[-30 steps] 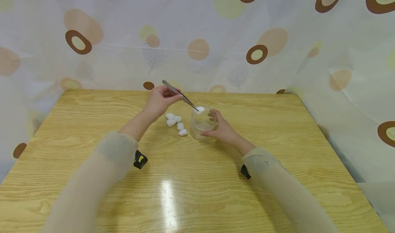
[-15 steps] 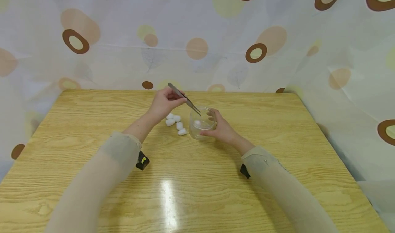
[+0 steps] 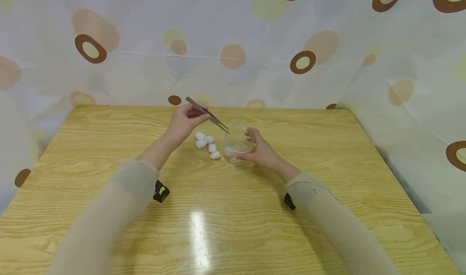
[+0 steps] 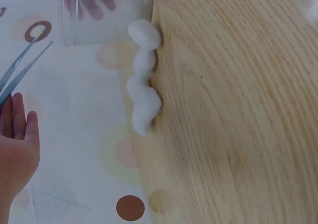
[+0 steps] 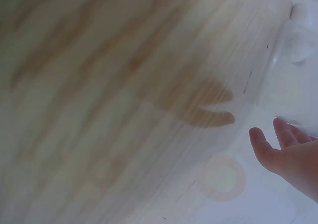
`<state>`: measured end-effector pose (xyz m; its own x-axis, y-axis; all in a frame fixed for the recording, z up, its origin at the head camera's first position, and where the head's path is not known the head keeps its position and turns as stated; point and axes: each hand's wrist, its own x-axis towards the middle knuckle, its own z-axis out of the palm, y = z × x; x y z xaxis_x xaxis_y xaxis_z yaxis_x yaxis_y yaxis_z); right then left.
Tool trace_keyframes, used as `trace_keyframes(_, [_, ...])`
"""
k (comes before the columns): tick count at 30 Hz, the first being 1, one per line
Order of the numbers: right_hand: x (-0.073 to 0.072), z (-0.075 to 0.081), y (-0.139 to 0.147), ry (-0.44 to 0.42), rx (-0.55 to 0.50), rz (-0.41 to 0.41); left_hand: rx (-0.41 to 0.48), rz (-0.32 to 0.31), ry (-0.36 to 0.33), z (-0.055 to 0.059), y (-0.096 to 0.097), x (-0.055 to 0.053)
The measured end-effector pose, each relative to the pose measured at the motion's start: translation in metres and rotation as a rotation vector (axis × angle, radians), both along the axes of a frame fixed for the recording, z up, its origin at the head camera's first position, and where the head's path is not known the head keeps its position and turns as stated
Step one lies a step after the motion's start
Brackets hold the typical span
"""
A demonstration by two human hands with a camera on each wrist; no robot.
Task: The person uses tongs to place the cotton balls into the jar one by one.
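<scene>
In the head view my left hand (image 3: 182, 125) pinches a pair of grey metal tweezers (image 3: 208, 116). Their two tips stand slightly apart with nothing between them, close to the left rim of a clear glass jar (image 3: 238, 134). My right hand (image 3: 263, 150) grips that jar from its right side, thumb in front and fingers behind. Low in the jar, at its left, a white cotton ball (image 3: 229, 151) shows faintly through the wall. Several more cotton balls (image 3: 201, 144) lie on the table left of the jar. The left wrist view shows the tweezers (image 4: 22, 67) with parted tips.
Everything stands on a wood-grain table (image 3: 233, 210), toward its back edge. Behind and beside it hangs a pale curtain (image 3: 204, 20) with brown and peach spots. Black wrist cameras (image 3: 161, 191) hang below both sleeves.
A second ago the tweezers held a cotton ball at the jar's mouth. The cotton ball was let go into the jar, and my left hand has drawn the tweezers back leftward. The right hand stays put.
</scene>
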<state>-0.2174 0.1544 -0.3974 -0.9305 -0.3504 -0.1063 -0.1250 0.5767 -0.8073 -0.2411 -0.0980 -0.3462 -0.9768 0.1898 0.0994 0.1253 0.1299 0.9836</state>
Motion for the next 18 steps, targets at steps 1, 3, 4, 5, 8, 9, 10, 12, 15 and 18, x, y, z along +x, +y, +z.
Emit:
trace_keyframes(1, [0.0, 0.0, 0.0, 0.0, -0.001, 0.0, 0.001, 0.005, -0.004, -0.001, -0.003, 0.0])
trace_keyframes(3, [-0.001, -0.001, 0.0, 0.001, 0.0, -0.002, 0.0, 0.016, -0.02, -0.003, -0.008, 0.0])
trace_keyframes(4, [-0.001, -0.001, 0.0, 0.001, -0.001, -0.002, -0.005, 0.021, -0.03, -0.004, -0.011, 0.0])
trace_keyframes(5, [-0.002, -0.001, 0.0, 0.002, -0.001, -0.002, -0.014, 0.028, -0.037, -0.005, -0.013, 0.001])
trace_keyframes(8, [-0.002, -0.002, 0.001, 0.001, 0.0, 0.0, -0.032, 0.045, -0.052, -0.008, -0.021, 0.002])
trace_keyframes(9, [-0.003, -0.002, 0.001, 0.001, 0.0, 0.001, -0.04, 0.05, -0.052, -0.009, -0.024, 0.002])
trace_keyframes(10, [-0.003, -0.002, 0.001, 0.001, 0.0, 0.002, -0.046, 0.055, -0.052, -0.01, -0.026, 0.003])
trace_keyframes(12, [-0.003, -0.002, 0.001, 0.001, 0.001, 0.001, -0.055, 0.065, -0.049, -0.013, -0.031, 0.003])
trace_keyframes(15, [-0.003, -0.002, 0.001, -0.002, 0.006, -0.003, -0.081, 0.084, -0.052, -0.017, -0.038, 0.004])
trace_keyframes(18, [-0.003, -0.001, 0.001, -0.008, 0.006, -0.006, -0.107, 0.104, -0.051, -0.023, -0.045, 0.005])
